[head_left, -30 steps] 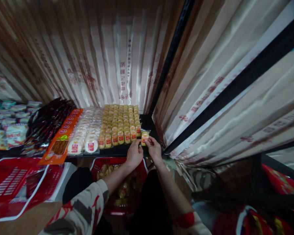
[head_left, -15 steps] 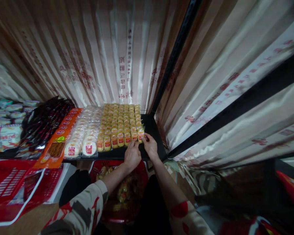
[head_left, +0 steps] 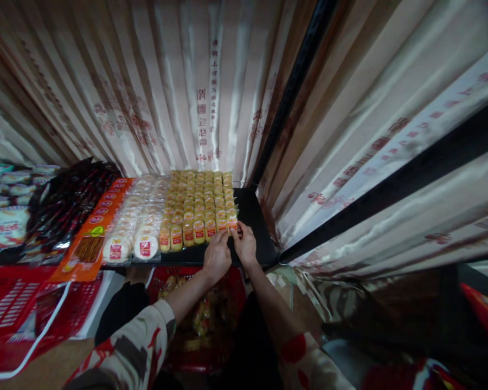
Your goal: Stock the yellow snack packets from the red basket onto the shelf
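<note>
Rows of small yellow wrapped snack cakes (head_left: 199,230) with red-and-white labels stand packed together on a black shelf (head_left: 257,230). At the front right corner of these rows, my left hand (head_left: 217,257) and my right hand (head_left: 245,243) meet at one wrapped snack cake (head_left: 232,220). My left hand's fingers are closed at its lower front edge. My right hand pinches its right side, thumb and fingers bent in. Both sets of fingertips nearly touch, and they partly hide the wrapper's bottom.
Left of the cakes lie clear packs of round white crackers (head_left: 145,245), an orange snack bag (head_left: 90,246), dark shiny packets (head_left: 71,203) and white bags (head_left: 8,227). A red basket (head_left: 236,281) holding packets sits below the shelf. Curtains (head_left: 166,81) and a black post (head_left: 287,103) stand behind.
My right hand has shifted slightly left and its fingers are bent closer in towards the left hand. The view has moved a little; the rows of cakes look the same.
</note>
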Demonstrator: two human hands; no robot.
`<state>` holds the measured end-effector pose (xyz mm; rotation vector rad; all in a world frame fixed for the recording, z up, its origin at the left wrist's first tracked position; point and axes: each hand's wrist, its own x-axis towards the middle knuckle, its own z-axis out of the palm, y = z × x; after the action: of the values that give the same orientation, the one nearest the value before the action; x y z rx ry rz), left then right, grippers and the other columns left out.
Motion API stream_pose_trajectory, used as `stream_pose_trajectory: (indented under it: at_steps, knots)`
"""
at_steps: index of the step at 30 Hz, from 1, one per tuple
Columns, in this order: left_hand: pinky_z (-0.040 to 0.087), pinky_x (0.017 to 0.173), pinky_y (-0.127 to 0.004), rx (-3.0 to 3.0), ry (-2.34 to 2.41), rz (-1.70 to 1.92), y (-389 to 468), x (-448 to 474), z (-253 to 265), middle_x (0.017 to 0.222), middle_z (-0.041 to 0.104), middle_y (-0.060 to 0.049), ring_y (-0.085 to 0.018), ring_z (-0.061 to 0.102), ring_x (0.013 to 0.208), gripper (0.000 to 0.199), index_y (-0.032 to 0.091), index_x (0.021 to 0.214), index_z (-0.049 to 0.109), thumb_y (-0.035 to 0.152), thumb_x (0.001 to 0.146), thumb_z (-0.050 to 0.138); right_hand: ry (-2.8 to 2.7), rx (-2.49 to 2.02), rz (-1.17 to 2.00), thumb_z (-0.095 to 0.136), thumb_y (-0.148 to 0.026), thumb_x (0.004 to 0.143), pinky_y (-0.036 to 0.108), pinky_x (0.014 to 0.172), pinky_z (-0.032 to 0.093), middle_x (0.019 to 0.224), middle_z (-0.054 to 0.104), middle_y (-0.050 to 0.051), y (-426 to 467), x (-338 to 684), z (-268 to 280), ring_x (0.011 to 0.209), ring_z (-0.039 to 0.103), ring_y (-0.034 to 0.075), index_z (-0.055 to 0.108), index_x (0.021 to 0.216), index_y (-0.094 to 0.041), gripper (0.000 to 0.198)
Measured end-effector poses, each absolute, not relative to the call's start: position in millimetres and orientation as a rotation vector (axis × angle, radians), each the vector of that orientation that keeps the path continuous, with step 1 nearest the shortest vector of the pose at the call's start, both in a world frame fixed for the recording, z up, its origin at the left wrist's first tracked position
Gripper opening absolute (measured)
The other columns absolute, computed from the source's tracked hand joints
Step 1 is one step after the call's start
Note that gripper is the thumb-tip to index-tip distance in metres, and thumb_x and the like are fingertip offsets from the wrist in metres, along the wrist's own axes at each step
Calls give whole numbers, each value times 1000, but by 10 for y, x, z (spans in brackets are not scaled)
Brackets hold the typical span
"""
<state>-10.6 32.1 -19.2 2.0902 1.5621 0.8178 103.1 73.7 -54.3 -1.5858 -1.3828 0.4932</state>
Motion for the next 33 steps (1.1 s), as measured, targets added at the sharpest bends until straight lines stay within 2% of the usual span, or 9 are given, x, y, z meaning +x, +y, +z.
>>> stream_pose_trajectory:
  at_steps: [8, 15, 20, 27, 33]
  knots:
    - [34, 111, -37, 2070, 1543, 869, 369, -90, -206, 130, 52, -13, -21, 44, 125, 48, 9, 122, 52, 2, 76, 39, -1335, -1579, 450, 46, -39, 83, 32, 72, 54, 101, 58, 14, 650, 1004, -541, 86, 58, 19, 57, 117, -11, 45]
    - [40, 104, -36, 1815, 1535, 971, 454, -64, -250, 120, 56, -11, -19, 51, 116, 44, 12, 114, 54, 3, 72, 45, -1381, -1626, 508, 46, -36, 84, 31, 75, 54, 101, 59, 11, 669, 994, -547, 84, 59, 17, 56, 119, -16, 41]
    - [43, 99, -35, 1747, 1592, 987, 468, -74, -188, 110, 60, -9, -19, 55, 108, 35, 15, 106, 57, 6, 75, 45, -1404, -1616, 463, 46, -37, 83, 32, 76, 53, 103, 59, 13, 658, 999, -541, 89, 58, 19, 56, 119, -14, 44]
    - [42, 100, -35, 1783, 1592, 1001, 472, -95, -170, 114, 59, -10, -19, 53, 110, 37, 14, 107, 57, 3, 75, 44, -1490, -1658, 397, 43, -37, 85, 34, 82, 50, 107, 58, 14, 673, 992, -609, 91, 56, 20, 55, 122, -13, 46]
    - [45, 95, -33, 1811, 1585, 1012, 360, -195, -153, 108, 61, -8, -18, 57, 101, 34, 15, 103, 59, 3, 75, 43, -1439, -1636, 392, 50, -44, 81, 36, 85, 50, 120, 52, 17, 686, 1011, -589, 108, 49, 23, 51, 125, -11, 55]
